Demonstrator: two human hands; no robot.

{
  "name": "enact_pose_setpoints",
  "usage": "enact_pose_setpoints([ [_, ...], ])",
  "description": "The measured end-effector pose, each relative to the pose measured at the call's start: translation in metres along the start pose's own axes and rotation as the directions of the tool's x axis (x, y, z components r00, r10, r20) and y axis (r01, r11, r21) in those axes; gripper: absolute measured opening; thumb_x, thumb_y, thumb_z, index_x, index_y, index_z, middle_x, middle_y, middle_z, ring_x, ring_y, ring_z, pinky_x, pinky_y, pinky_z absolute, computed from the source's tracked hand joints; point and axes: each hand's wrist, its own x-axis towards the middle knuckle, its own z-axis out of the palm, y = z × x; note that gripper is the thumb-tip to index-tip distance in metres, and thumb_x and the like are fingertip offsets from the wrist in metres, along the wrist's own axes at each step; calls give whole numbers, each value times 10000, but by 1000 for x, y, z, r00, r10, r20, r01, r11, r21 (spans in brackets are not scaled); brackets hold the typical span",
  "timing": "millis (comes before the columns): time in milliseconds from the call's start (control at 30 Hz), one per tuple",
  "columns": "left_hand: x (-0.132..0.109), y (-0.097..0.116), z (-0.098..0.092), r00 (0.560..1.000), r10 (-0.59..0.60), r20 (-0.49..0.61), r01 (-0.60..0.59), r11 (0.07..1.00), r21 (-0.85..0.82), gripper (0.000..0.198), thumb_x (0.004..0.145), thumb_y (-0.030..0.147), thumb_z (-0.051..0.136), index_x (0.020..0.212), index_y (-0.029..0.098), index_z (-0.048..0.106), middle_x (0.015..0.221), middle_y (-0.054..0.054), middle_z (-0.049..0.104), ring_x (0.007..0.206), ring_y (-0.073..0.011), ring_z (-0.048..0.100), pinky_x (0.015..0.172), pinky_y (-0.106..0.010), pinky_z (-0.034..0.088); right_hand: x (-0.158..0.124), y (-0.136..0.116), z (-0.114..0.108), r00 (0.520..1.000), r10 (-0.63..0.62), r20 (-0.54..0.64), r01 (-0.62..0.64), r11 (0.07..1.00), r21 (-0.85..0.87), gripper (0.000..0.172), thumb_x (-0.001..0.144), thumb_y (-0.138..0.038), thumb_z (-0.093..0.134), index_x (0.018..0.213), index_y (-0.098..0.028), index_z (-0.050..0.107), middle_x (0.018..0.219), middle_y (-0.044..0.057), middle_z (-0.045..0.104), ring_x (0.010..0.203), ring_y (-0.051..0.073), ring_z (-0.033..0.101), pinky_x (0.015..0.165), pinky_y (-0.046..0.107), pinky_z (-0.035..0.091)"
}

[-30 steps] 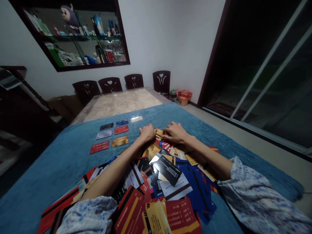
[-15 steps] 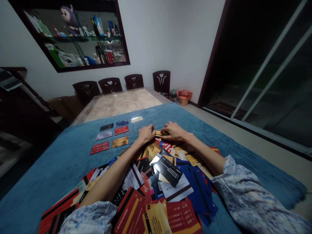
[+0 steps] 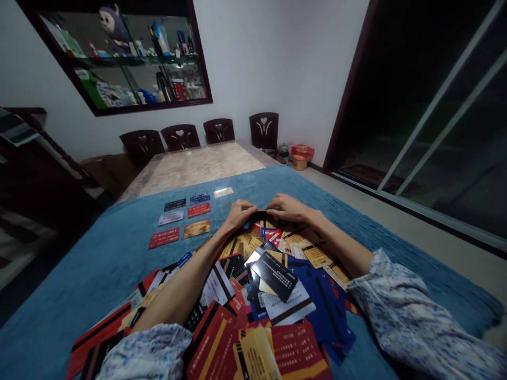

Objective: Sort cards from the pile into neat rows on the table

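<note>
Beyond the heap, my left hand (image 3: 240, 213) and my right hand (image 3: 290, 208) face each other, fingers pinched on the two ends of a dark card (image 3: 260, 212). It shows as a thin strip, seen nearly edge-on. Below my forearms spreads a large heap of plastic cards: a black card (image 3: 275, 275) on top, blue cards (image 3: 322, 301), red cards (image 3: 214, 343), a gold card (image 3: 257, 354) and a white card (image 3: 291, 306). Left of my left hand, several cards lie apart in loose rows, among them a red card (image 3: 163, 238) and a gold card (image 3: 197, 228).
A blue cloth (image 3: 119, 253) covers the near part of the table, whose marbled top (image 3: 190, 163) shows farther off. Dark chairs (image 3: 263, 132) stand behind it. An orange bucket (image 3: 300, 161) is on the floor near the wall. A glass-shelved cabinet (image 3: 122, 62) is set in the wall.
A gold card showed between my hands before; now a dark card is held there, nearly edge-on. My left fingers have moved slightly right, and the view has shifted a little.
</note>
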Motion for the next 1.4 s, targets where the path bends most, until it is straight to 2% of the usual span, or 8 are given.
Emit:
enact_pose_setpoints([
  [100,-1,-3,0,999,-7,-47,5,999,-42,265,785,312,576,741,166,792,753,-29,750,794,-187,654,773,-268,507,0,-1,0,997,37,-66,-38,999,-15,320,937,-328,489,1007,-200,774,898,68,748,858,199,566,766,284,377],
  [267,-2,-6,4,981,-12,-195,9,1000,-14,201,780,213,614,831,187,807,863,-39,773,919,-208,660,899,-314,500,1,-9,-1,986,73,-149,-85,993,-77,301,940,-249,469,966,-189,763,886,88,736,865,197,581,735,268,364],
  [367,-2,-7,5,972,7,-233,-4,1000,17,209,795,161,607,850,195,806,885,-35,775,930,-203,658,904,-319,506,1,-14,0,976,120,-182,-142,984,-111,306,951,-248,460,1019,-192,753,912,97,729,868,198,587,724,268,361],
  [500,-3,-5,6,971,39,-236,-24,998,64,279,776,67,588,907,184,804,906,-45,777,923,-196,653,905,-319,511,1,-14,4,971,166,-172,-193,969,-153,307,926,-183,493,1138,-211,714,988,93,731,903,205,608,726,271,364],
  [667,-6,-3,7,973,80,-214,-53,990,130,380,773,21,542,1012,188,786,993,-46,774,951,-196,640,930,-326,509,0,-15,9,964,193,-180,-226,957,-183,371,929,-210,517,1292,-208,598,1061,110,716,945,231,629,775,292,386],
  [800,-7,-2,8,976,87,-199,-53,984,169,430,770,18,520,1069,210,761,1080,-32,760,984,-196,635,944,-328,504,-1,-19,9,962,215,-170,-247,949,-197,376,912,-183,527,1286,-205,558,1068,114,718,953,241,637,772,302,386],
  [1067,-7,-4,13,985,114,-128,-72,951,299,494,737,22,541,1164,213,700,1101,-37,748,982,-224,606,962,-380,470,-3,-16,15,961,230,-151,-258,944,-207,434,879,-191,530,1312,-195,514,1103,112,716,959,242,647,749,298,375],
  [1400,-11,1,11,992,94,-89,-49,910,412,499,801,62,492,1257,212,628,1112,-54,728,966,-254,577,912,-387,449,-1,-15,19,965,207,-159,-238,949,-209,482,865,-185,517,1347,-201,493,1192,122,694,1060,267,618,820,336,369],
])
